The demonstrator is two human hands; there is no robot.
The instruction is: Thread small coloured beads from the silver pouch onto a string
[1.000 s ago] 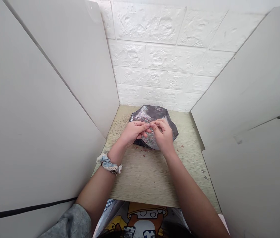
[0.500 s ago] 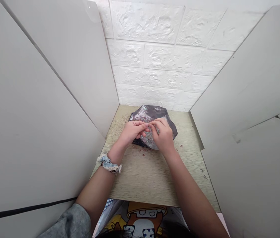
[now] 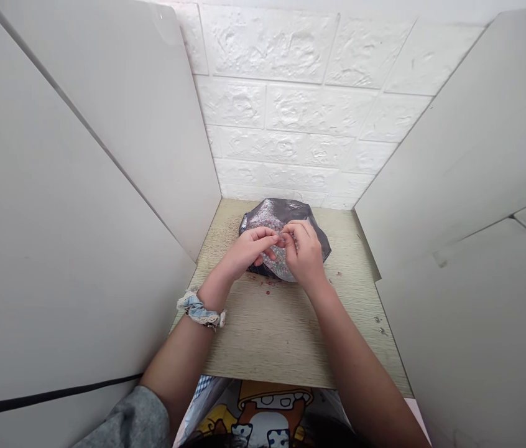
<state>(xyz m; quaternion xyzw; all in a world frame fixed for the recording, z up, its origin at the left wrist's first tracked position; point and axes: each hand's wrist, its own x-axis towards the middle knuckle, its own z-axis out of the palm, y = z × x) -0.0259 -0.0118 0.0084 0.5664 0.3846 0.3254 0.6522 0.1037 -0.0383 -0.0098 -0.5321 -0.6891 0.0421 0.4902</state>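
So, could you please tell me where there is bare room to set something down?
Mostly bare tabletop lies between the forearms, from the loose red bits to its front edge. A smaller patch sits between the dark bag and the right panel. The bag is crowded, with the left hand and the right hand over it.

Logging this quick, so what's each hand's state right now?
Left hand: closed in a fingertip pinch; anything held is too small to tell.
Right hand: likewise pinched closed; anything held can't be made out.
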